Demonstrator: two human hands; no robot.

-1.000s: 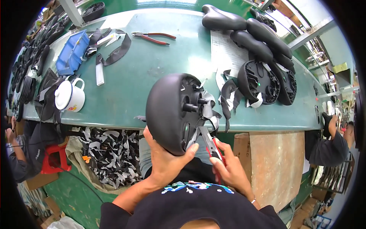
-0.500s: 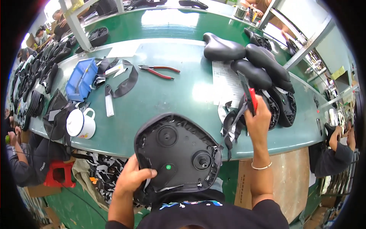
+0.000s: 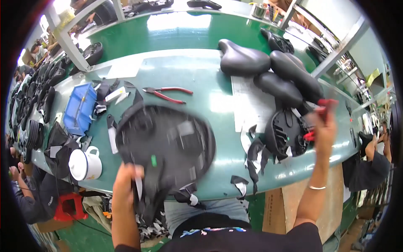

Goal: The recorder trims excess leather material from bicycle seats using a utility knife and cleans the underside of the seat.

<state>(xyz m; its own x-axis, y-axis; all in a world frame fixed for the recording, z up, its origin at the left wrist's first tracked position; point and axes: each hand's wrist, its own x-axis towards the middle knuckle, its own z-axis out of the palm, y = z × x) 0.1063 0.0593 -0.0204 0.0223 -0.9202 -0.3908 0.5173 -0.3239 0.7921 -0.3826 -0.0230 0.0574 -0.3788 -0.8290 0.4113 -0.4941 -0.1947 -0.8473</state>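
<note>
My left hand (image 3: 125, 178) grips the near left edge of a black bicycle saddle (image 3: 191, 145), thumb on top. The saddle is tilted underside up over the table's near edge and smeared by motion. Loose dark cover material hangs by my wrist. Farther right, my right hand (image 3: 325, 132) is closed round a red-handled tool (image 3: 326, 105); blur hides its exact kind. That hand is beside another saddle (image 3: 273, 133), which lies underside up on the table. Black and white offcuts (image 3: 255, 157) lie left of it.
Three smooth black saddles (image 3: 243, 59) are piled at the back right, partly over a paper sheet. Red-handled cutting pliers (image 3: 170, 93) lie mid-table. To the left are a blue bin (image 3: 80, 108), a white enamel mug (image 3: 86, 164) and many saddles (image 3: 35, 90). People work at both sides.
The saddle in my left hand has moved forward and left over the table. My right hand has swung right with its tool, uncovering the saddle there. Offcuts now show at the near edge.
</note>
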